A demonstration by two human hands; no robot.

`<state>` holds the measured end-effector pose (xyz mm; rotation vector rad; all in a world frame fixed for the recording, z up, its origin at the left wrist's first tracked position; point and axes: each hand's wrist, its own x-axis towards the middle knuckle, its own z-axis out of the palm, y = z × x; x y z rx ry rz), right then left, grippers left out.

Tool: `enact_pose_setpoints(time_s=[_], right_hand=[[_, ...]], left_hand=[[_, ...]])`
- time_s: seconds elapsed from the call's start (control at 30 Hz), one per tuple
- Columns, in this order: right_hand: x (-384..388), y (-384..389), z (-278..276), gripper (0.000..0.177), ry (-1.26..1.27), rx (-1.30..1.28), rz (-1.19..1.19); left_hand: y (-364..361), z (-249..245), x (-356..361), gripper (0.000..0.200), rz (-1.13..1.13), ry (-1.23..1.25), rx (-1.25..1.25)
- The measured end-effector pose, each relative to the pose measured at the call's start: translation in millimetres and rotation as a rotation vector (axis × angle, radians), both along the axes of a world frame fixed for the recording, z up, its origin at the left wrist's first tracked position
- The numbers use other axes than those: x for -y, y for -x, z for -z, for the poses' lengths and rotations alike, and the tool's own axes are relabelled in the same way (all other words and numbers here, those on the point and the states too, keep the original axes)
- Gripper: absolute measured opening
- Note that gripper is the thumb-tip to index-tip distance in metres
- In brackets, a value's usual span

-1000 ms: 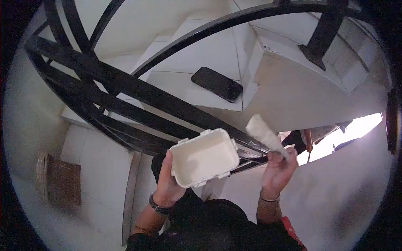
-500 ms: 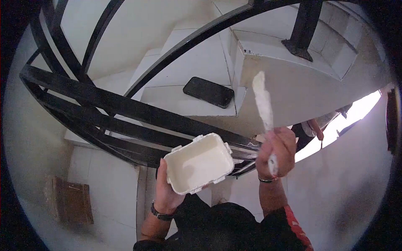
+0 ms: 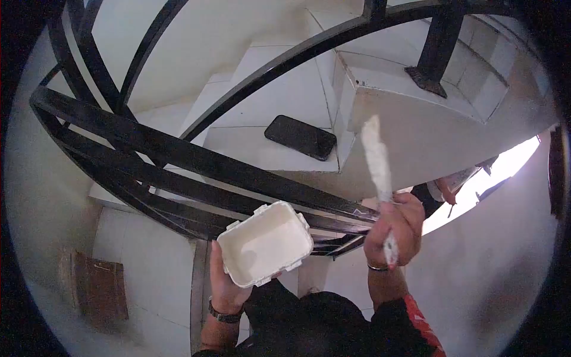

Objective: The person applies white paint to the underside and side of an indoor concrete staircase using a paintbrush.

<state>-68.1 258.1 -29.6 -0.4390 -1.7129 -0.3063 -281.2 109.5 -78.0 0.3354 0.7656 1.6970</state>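
My left hand (image 3: 225, 285) holds a white plastic tub (image 3: 266, 244) from its left side and underneath, its open top facing me. A whitish layer coats the inside of the tub. In my right hand (image 3: 395, 233) is a long flat tool (image 3: 376, 157), its blade covered in white material and pointing up. The fingers are wrapped round its handle. Just beyond the tub and beside my right hand runs a black metal railing (image 3: 238, 178).
A black phone (image 3: 300, 137) lies on a white tiled step (image 3: 238, 143) behind the railing. A black post (image 3: 437, 53) stands at upper right. Another person's hand (image 3: 445, 190) shows at right. A brown box-like object (image 3: 102, 288) is at lower left.
My left hand and the tub have moved left and slightly down. My right hand and the tool have shifted a little down. The view has tilted slightly.
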Motion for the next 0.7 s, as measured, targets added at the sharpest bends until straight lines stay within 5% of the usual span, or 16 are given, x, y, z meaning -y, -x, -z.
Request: enact_pose_setpoints(time_s=[0.1,0.37,0.7], right_hand=[[0,-3,7,0.014,0.02,-0.115,0.104],[-26,34,19,0.034,-0.074,0.08,0.03],[-16,3,8,0.015,-0.015,0.035,-0.088]], left_hand=[[0,9,-1,0.069,0.005,-0.02,0.032],[1,8,3,0.067,-0.031,-0.007,-0.023],[3,13,-1,0.065,-0.064,-0.045,-0.04]])
